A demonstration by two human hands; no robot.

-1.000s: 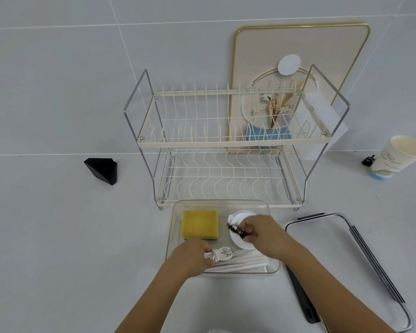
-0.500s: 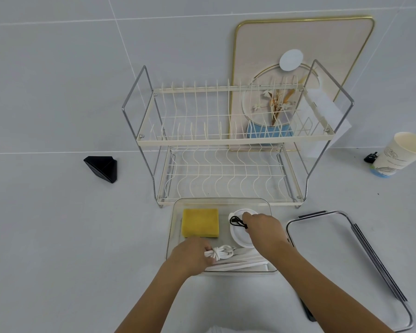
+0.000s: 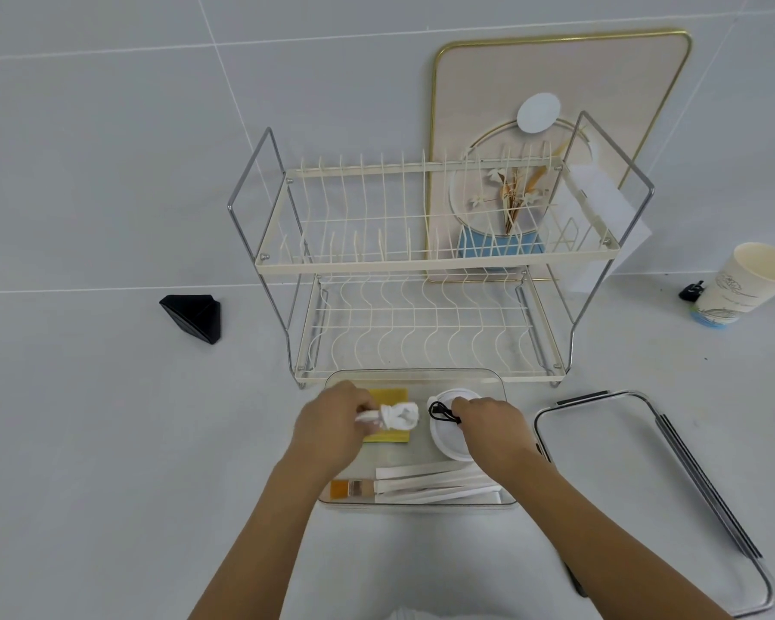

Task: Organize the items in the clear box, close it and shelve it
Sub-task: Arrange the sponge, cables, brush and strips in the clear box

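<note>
The clear box (image 3: 415, 377) stands open on the counter in front of the two-tier dish rack (image 3: 421, 261). My left hand (image 3: 332, 427) grips a knotted white cable bundle (image 3: 399, 416) over the yellow sponge (image 3: 392, 436) in the box's far left. My right hand (image 3: 491, 425) pinches a small black cord (image 3: 439, 413) above a white round dish (image 3: 448, 440). A brush with an orange head (image 3: 350, 487) and several white strips (image 3: 439, 483) lie along the box's near side. The box's clear lid (image 3: 672, 463) lies flat to the right.
A black wedge-shaped object (image 3: 193, 317) sits on the counter to the left. A paper cup (image 3: 743, 284) and a small black clip (image 3: 691, 290) are at the far right. A gold-rimmed board (image 3: 555, 73) leans on the wall behind the rack.
My left hand has carried the white cable bundle from the box's near side up over the yellow sponge, uncovering the brush and strips. My right hand still holds the black cord at the dish.
</note>
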